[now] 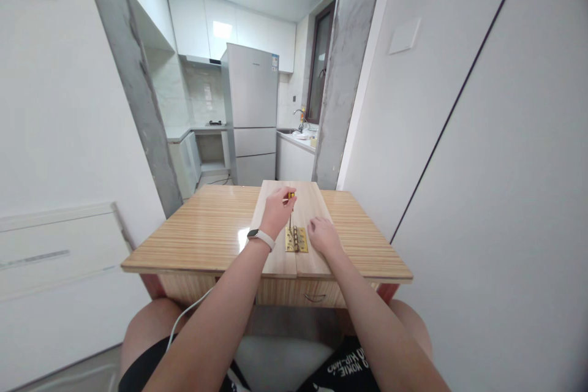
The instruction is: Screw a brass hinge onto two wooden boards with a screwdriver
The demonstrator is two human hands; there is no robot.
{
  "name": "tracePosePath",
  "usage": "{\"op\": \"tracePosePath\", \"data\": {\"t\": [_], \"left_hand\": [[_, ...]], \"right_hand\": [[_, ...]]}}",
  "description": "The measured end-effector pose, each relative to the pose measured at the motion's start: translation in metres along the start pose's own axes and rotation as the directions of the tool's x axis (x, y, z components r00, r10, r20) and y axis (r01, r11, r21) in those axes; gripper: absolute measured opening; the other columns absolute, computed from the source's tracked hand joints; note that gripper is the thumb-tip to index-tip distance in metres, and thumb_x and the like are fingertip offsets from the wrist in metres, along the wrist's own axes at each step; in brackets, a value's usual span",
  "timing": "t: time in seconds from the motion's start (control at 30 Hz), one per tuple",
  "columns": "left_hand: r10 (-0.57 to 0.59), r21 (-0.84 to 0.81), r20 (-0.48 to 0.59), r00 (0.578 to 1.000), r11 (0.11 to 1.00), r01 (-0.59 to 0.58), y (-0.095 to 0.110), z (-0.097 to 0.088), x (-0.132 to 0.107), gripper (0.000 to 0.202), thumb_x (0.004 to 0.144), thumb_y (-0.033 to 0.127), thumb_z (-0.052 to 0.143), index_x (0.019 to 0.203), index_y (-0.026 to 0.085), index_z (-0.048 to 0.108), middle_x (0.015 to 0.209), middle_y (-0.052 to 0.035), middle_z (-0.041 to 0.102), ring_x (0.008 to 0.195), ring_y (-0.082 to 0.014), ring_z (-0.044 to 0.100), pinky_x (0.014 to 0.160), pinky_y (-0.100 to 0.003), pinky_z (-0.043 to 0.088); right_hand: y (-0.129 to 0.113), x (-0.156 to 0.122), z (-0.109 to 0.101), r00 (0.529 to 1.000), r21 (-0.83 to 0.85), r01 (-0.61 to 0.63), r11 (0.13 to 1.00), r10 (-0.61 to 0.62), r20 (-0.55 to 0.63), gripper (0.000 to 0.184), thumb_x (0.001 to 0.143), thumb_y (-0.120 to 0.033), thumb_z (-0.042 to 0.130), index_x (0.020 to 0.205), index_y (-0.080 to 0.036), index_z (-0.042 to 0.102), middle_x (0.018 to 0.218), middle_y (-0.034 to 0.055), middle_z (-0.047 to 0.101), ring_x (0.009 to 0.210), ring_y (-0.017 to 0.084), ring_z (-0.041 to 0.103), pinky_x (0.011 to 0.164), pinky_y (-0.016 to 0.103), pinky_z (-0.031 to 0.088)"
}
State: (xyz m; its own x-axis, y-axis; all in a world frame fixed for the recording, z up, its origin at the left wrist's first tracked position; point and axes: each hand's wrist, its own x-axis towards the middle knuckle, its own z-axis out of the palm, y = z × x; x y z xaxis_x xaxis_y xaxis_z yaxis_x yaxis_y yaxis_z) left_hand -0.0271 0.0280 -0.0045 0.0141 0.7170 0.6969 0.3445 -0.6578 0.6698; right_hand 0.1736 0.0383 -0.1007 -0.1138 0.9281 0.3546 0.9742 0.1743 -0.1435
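My left hand (pixel 278 207), with a pale-banded watch at its wrist, pinches the yellow-and-black handle of a screwdriver (pixel 291 195). The thin shaft points down, and its tip meets the left leaf of a brass hinge (pixel 296 239). That hinge lies opened flat across the seam between two light wooden boards (pixel 271 263). Several holes show in its leaves; small screws there are too tiny to make out. Just right of the hinge, my right hand (pixel 323 235) rests on the right board with its fingers curled under, so whatever may be inside them is hidden.
The boards lie on a striped wooden table (pixel 184 239) with a drawer handle (pixel 315 298) at its front. A white cable (pixel 188 309) hangs by the left side. Beyond stands a grey fridge (pixel 252 92) in a kitchen; a white wall panel (pixel 482 196) rises at right.
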Motion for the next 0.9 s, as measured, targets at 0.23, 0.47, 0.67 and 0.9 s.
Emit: {"op": "tracePosePath", "data": {"t": [0.23, 0.47, 0.67, 0.9], "left_hand": [[-0.013, 0.069, -0.092, 0.996, 0.997, 0.019, 0.004, 0.004, -0.004, 0.015, 0.090, 0.020, 0.081, 0.104, 0.021, 0.075, 0.107, -0.0062, 0.067, 0.090, -0.0167, 0.069, 0.082, -0.031, 0.062], [-0.034, 0.064, -0.089, 0.995, 0.997, 0.040, -0.004, 0.000, 0.000, 0.016, 0.092, 0.017, 0.076, 0.107, 0.023, 0.077, 0.102, -0.0054, 0.073, 0.088, -0.0178, 0.071, 0.083, -0.033, 0.061], [-0.065, -0.017, -0.040, 0.997, 0.998, 0.064, -0.008, -0.004, -0.001, 0.022, 0.098, 0.016, 0.067, 0.115, 0.025, 0.078, 0.107, -0.0052, 0.078, 0.094, -0.0176, 0.074, 0.086, -0.032, 0.064], [-0.041, 0.023, -0.107, 0.993, 0.999, 0.044, -0.005, -0.003, -0.001, 0.014, 0.090, 0.020, 0.080, 0.103, 0.022, 0.077, 0.109, -0.0058, 0.069, 0.091, -0.0158, 0.071, 0.080, -0.029, 0.063]], "right_hand": [[-0.001, -0.001, -0.001, 1.000, 0.011, 0.000, 1.000, 0.000, -0.012, 0.031, 0.108, -0.032, 0.047, 0.110, -0.022, 0.076, 0.120, 0.0121, 0.075, 0.119, 0.025, 0.062, 0.109, 0.033, 0.038], [-0.001, -0.001, -0.002, 1.000, 0.010, -0.006, 1.000, 0.006, -0.008, 0.031, 0.108, -0.034, 0.048, 0.110, -0.021, 0.076, 0.120, 0.0125, 0.075, 0.119, 0.025, 0.062, 0.109, 0.033, 0.038], [-0.002, -0.002, -0.004, 1.000, -0.005, -0.023, 1.000, 0.023, 0.013, 0.032, 0.108, -0.033, 0.048, 0.112, -0.021, 0.077, 0.122, 0.0128, 0.075, 0.119, 0.025, 0.061, 0.108, 0.033, 0.038], [0.000, -0.001, 0.001, 1.000, -0.002, 0.001, 1.000, -0.001, -0.015, 0.032, 0.109, -0.034, 0.047, 0.109, -0.021, 0.076, 0.118, 0.0123, 0.076, 0.117, 0.025, 0.062, 0.108, 0.032, 0.038]]}}
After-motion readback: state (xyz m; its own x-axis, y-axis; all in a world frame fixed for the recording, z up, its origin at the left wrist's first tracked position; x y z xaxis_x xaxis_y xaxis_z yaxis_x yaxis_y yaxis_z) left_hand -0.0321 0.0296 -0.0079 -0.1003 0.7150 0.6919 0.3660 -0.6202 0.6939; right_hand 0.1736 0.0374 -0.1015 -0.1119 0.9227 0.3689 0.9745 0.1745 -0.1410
